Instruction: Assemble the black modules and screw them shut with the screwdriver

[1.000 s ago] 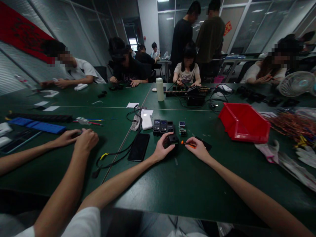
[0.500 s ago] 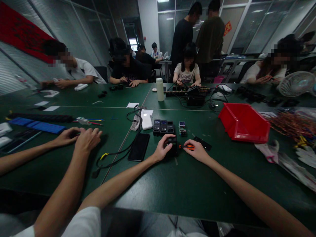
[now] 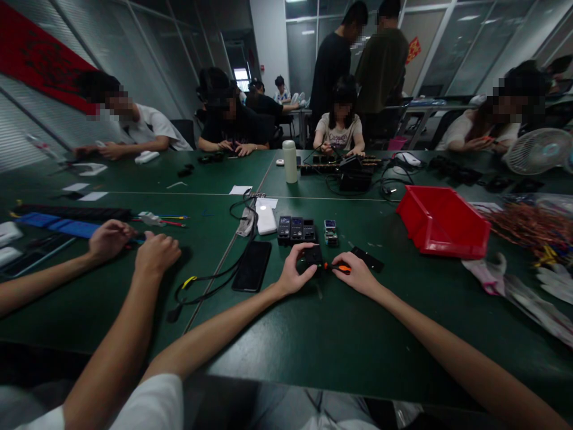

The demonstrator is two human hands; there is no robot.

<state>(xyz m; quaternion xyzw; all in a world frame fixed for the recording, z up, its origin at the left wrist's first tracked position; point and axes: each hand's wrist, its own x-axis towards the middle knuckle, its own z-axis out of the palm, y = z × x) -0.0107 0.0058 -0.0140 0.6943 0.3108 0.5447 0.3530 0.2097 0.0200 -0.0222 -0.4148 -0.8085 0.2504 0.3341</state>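
My left hand point(image 3: 296, 270) grips a small black box point(image 3: 313, 255), with the thumb along its near side and the fingers around its left side and back. Closed around an orange-and-black hand tool point(image 3: 342, 269) is my right hand point(image 3: 358, 276). The tool's front end points left at the box's right side; whether they touch I cannot tell, nor its exact kind. Several black modules point(image 3: 296, 230) stand in a row just behind the box. To their right is a small stack of electronic parts point(image 3: 330, 233). A flat black plate point(image 3: 367, 259) lies beyond my right hand.
A black phone point(image 3: 251, 266), a cable point(image 3: 210, 276) and a white device point(image 3: 266, 219) lie on the left. A co-worker's hands point(image 3: 156, 251) are farther left. A red bin point(image 3: 441, 224), copper wires point(image 3: 523, 224) and gloves point(image 3: 486, 278) sit right. A bottle point(image 3: 290, 162) stands ahead.
The black box has turned in my left hand, and its pale-marked face no longer shows. My right hand has barely moved. The co-worker's hands have drawn apart.
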